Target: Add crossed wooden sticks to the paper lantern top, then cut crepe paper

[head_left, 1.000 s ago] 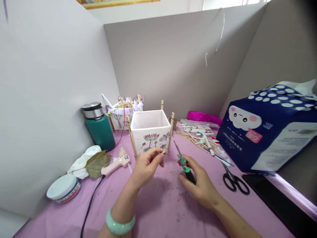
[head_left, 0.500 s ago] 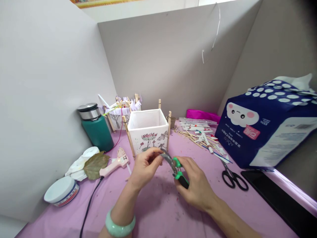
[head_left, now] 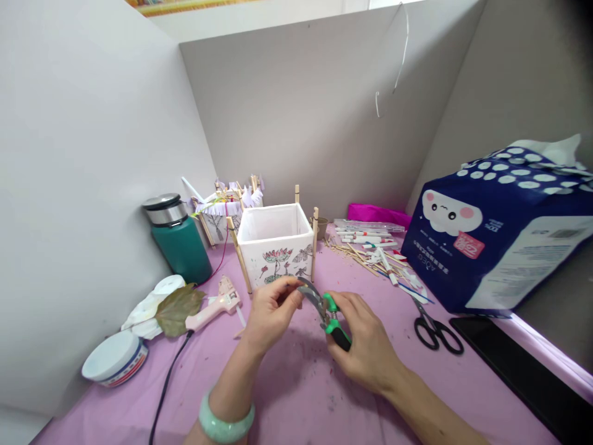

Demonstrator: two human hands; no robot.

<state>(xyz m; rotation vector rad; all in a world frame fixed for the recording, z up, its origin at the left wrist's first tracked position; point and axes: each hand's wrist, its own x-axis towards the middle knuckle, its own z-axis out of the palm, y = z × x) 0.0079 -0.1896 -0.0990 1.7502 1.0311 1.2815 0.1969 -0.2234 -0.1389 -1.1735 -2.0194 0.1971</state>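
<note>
In the head view my left hand (head_left: 273,312) is closed, thumb and fingertips pinched at the tips of the pruning shears. A thin wooden stick (head_left: 239,333) pokes out behind that hand at the wrist; the rest of it is mostly hidden by the palm and fingers. My right hand (head_left: 364,346) is wrapped round the green and black handles of the pruning shears (head_left: 319,306), whose curved blades reach to my left fingertips. Just behind stands a white square lantern box (head_left: 278,247) with drawn lotus flowers and wooden sticks at its corners.
On the left are a pink glue gun (head_left: 215,310), a dry leaf (head_left: 180,311), a white bowl (head_left: 113,358) and a green bottle (head_left: 181,247). A second fringed box (head_left: 222,219) stands behind. Scissors (head_left: 435,334), markers (head_left: 365,238), loose sticks and a blue tissue pack (head_left: 454,266) lie right.
Both hands and the shears stay almost in place, only slightly left. A little more of the wooden stick's end shows beside my left wrist. The camera view has shifted a touch.
</note>
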